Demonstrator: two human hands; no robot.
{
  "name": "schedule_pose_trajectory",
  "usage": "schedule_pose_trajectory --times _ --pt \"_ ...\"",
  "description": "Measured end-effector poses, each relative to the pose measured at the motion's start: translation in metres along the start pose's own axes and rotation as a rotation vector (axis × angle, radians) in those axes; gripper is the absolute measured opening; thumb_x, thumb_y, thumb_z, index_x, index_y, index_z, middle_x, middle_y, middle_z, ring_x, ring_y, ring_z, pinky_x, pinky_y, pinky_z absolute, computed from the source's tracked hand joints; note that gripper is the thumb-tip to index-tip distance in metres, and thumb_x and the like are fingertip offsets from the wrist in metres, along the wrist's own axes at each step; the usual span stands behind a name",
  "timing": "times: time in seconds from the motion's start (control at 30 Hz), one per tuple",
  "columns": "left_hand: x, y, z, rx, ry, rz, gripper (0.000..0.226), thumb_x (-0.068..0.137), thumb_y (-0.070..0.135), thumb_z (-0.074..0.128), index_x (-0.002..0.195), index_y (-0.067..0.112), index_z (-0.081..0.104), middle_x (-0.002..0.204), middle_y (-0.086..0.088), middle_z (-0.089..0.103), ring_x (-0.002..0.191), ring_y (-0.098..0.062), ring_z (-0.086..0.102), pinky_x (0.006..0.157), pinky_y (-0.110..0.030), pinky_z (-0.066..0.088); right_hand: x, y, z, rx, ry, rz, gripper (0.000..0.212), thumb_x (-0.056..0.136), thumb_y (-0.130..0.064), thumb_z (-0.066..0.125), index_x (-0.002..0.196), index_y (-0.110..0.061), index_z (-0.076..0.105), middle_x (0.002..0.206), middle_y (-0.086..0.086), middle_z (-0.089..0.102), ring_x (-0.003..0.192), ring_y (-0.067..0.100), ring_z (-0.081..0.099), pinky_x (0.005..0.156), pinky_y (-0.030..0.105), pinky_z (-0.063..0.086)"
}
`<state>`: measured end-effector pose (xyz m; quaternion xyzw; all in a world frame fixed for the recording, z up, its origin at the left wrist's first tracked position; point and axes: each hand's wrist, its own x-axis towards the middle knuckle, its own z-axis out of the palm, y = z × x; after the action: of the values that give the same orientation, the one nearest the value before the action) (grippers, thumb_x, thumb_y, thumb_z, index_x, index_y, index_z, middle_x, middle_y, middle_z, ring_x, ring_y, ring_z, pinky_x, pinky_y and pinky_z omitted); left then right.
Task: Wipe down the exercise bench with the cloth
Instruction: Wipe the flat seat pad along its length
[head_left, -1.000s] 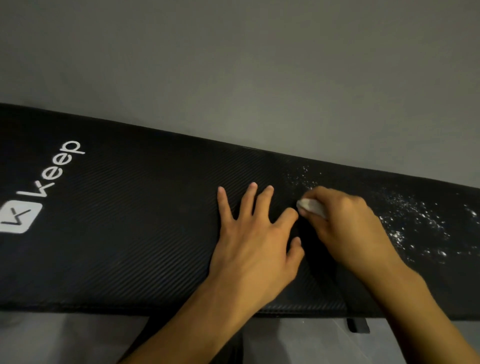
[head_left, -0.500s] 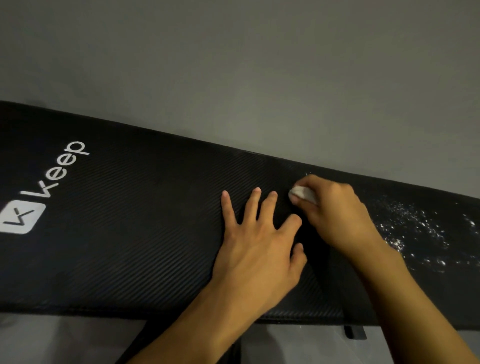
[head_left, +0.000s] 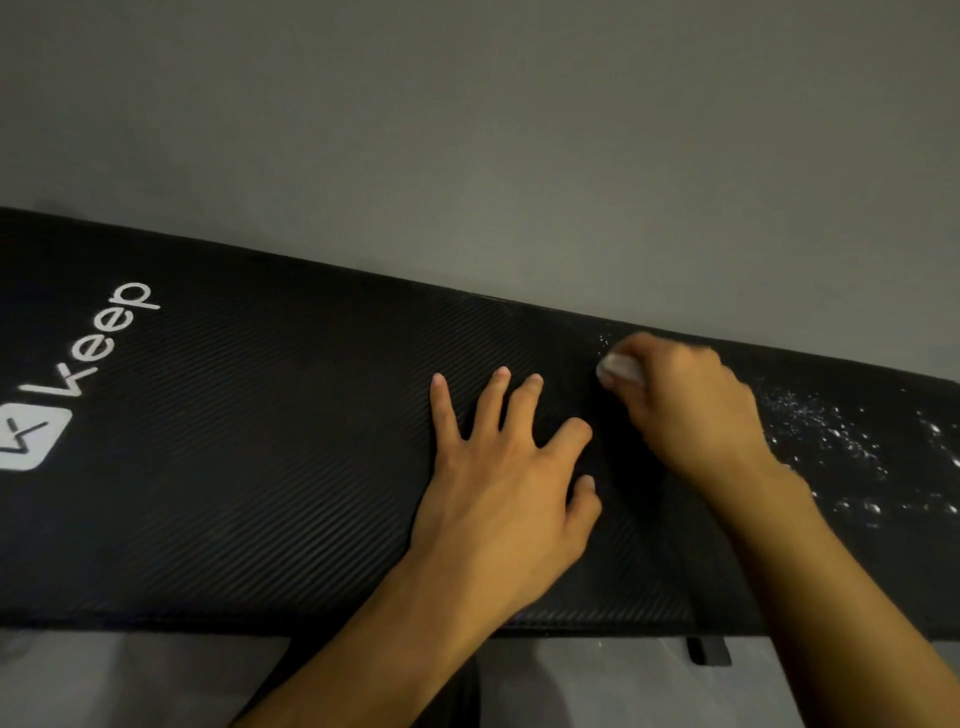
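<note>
A long black padded exercise bench (head_left: 249, 467) with a ribbed surface and a white "Keep" logo runs across the view. My left hand (head_left: 498, 483) lies flat on the pad near its middle, fingers spread. Just right of it, my right hand (head_left: 685, 410) grips a small wadded white cloth (head_left: 618, 369) and presses it on the pad near the far edge. Only a bit of the cloth shows past my fingers. White specks (head_left: 826, 436) dot the pad to the right of that hand.
A plain grey wall (head_left: 467, 145) rises behind the bench. Below the near edge lies pale floor (head_left: 130, 680), with a dark bench leg (head_left: 709, 649) under the right part.
My right hand has slid the cloth from beside my left fingers toward the far edge of the pad. The specks there have mostly gone. My left hand has stayed put.
</note>
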<state>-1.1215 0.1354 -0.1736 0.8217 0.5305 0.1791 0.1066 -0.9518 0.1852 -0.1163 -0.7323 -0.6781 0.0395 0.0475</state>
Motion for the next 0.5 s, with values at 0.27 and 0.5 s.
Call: schedule_pose_trajectory --times 0.27,0.5 --pt "-0.002 0.0 -0.001 -0.013 0.007 0.003 0.038 0.094 0.053 0.043 0.128 0.039 0.052 0.159 -0.012 0.036 0.152 -0.034 0.02 0.117 -0.073 0.007 0.011 0.001 0.005 0.106 -0.011 -0.003 0.022 0.097 -0.039 0.06 0.116 -0.029 0.062 0.109 0.008 0.068 0.099 0.035 0.065 0.082 0.054 0.055" --pt "0.0 0.001 -0.003 -0.003 -0.004 -0.001 0.04 0.092 0.053 0.037 0.126 0.039 0.052 0.157 -0.012 0.039 0.151 -0.034 0.023 0.117 -0.073 0.009 0.044 -0.001 0.005 0.09 0.034 0.054 0.026 0.099 -0.039 0.058 0.119 -0.023 0.062 0.113 0.012 0.067 0.102 0.036 0.064 0.084 0.054 0.054"
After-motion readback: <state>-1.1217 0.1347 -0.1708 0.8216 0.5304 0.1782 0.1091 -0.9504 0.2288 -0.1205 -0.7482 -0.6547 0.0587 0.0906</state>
